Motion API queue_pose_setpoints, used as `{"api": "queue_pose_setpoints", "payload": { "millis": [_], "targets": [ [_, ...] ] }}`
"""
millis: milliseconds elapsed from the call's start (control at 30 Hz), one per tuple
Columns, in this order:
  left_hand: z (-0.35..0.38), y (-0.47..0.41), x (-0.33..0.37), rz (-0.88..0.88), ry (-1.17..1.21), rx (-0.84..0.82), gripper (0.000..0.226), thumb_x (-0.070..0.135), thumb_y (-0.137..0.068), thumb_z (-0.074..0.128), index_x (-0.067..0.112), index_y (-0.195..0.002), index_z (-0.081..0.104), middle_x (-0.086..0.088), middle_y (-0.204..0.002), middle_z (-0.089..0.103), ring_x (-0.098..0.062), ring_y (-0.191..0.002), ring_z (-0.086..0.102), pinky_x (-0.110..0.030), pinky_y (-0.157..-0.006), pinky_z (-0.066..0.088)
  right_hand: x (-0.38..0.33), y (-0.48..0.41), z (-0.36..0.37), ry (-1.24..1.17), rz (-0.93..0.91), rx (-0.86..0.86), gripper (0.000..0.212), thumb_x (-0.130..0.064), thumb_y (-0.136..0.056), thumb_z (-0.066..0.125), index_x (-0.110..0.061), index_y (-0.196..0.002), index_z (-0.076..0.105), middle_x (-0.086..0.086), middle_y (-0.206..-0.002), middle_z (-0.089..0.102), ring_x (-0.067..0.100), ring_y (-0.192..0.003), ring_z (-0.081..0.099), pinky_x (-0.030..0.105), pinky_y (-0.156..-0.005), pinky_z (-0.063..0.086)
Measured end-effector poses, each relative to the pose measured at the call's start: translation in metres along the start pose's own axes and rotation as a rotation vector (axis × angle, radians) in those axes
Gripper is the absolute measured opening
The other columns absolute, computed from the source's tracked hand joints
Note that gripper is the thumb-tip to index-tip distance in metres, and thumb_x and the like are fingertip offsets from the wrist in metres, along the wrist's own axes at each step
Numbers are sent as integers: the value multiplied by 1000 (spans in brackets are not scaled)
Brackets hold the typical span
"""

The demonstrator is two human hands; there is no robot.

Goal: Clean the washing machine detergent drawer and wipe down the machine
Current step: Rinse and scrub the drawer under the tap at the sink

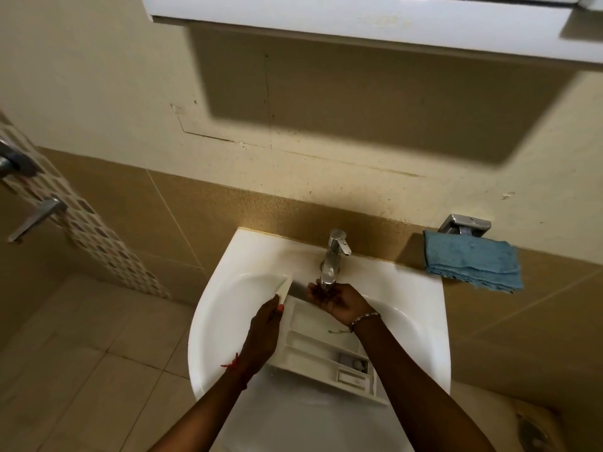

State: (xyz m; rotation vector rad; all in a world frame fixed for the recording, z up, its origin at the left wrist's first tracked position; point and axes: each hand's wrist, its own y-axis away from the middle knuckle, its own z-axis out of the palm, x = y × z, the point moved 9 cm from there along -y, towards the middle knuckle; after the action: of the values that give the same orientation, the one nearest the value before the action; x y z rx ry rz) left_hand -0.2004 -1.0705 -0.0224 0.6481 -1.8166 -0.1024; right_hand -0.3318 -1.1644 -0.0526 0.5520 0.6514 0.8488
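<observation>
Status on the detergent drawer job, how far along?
Done: the white plastic detergent drawer is out of the machine, lying in the white ceramic sink. In hand: the left hand grips its front end; the right hand is cupped under the chrome tap spout, water flow unclear. Left: wiping the machine, which is not in view; the folded blue cloth sits untouched at the wall holder.

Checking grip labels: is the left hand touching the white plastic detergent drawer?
Touching. Head view: the left hand grips the white plastic detergent drawer at its front panel, thumb pressed on it.
</observation>
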Motion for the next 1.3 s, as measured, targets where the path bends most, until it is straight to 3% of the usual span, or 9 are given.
{"api": "queue_pose_setpoints", "payload": {
  "millis": [133, 233, 467, 633, 733, 800, 933, 1133, 1300],
  "targets": [
    [4, -1, 0, -7, -28, -43, 40, 32, -99, 34, 21, -136, 44, -4, -140, 46, -24, -128, 44, -50, -112, 30, 15, 2, 9, 206, 94, -91, 41, -10, -97, 32, 12, -87, 65, 25, -86, 70, 34, -76, 70, 42, -65, 57],
    [3, 2, 4, -7, 0, -38, 39, 32, -99, 35, 22, -136, 44, -2, -138, 48, -23, -125, 46, -48, -112, 30, 10, 9, -8, 411, 119, 3, 30, -12, -97, 36, 6, -92, 60, 16, -77, 72, 26, -69, 71, 31, -63, 57],
    [3, 3, 5, -13, 27, -46, 37, 31, -99, 35, 21, -133, 45, -4, -132, 51, -22, -116, 50, -46, -109, 35, -13, 19, -29, 226, 38, 117, 42, -11, -96, 31, 10, -78, 63, 24, -67, 69, 33, -56, 69, 36, -48, 55],
    [1, 6, 10, 0, 26, -27, 34, 28, -99, 35, 18, -130, 46, -2, -127, 52, -15, -106, 49, -41, -107, 34, 1, 19, -9, 110, 33, 48, 37, -7, -95, 35, 11, -81, 64, 24, -74, 69, 33, -64, 70, 42, -68, 56],
    [2, 7, 12, 8, 19, -34, 35, 27, -99, 34, 16, -131, 46, -7, -130, 52, -22, -114, 51, -43, -108, 34, 7, 17, -1, 79, 24, 31, 41, -6, -93, 34, 7, -71, 67, 20, -66, 67, 30, -62, 66, 36, -52, 56],
    [1, 7, 11, 8, 20, -31, 35, 27, -100, 34, 16, -131, 46, -7, -130, 52, -23, -114, 51, -42, -107, 35, 7, 16, -2, 111, 26, 37, 25, -3, -87, 36, -3, -71, 56, 11, -56, 58, 21, -59, 53, 25, -46, 50],
    [4, 8, 16, 23, 41, -51, 35, 25, -100, 32, 14, -131, 46, -7, -129, 53, -18, -107, 50, -39, -104, 36, 5, 31, -16, 335, 138, 61, 16, -9, -68, 40, -11, -53, 45, 2, -47, 41, 16, -45, 41, 22, -50, 33],
    [2, 7, 14, 31, 31, -45, 39, 25, -100, 32, 14, -136, 42, -8, -133, 50, -26, -119, 48, -40, -106, 34, -39, 61, -59, 1220, 122, 348, 38, -18, -95, 37, -7, -67, 60, 5, -58, 65, 17, -57, 60, 25, -59, 40],
    [2, 6, 15, 38, -40, -46, 39, 26, -100, 32, 14, -135, 42, -10, -128, 54, -29, -118, 52, -44, -107, 36, -58, 60, -45, 1154, -103, 379, 22, -8, -92, 48, 3, -77, 60, 13, -73, 61, 20, -60, 59, 25, -55, 48]
  ]
}}
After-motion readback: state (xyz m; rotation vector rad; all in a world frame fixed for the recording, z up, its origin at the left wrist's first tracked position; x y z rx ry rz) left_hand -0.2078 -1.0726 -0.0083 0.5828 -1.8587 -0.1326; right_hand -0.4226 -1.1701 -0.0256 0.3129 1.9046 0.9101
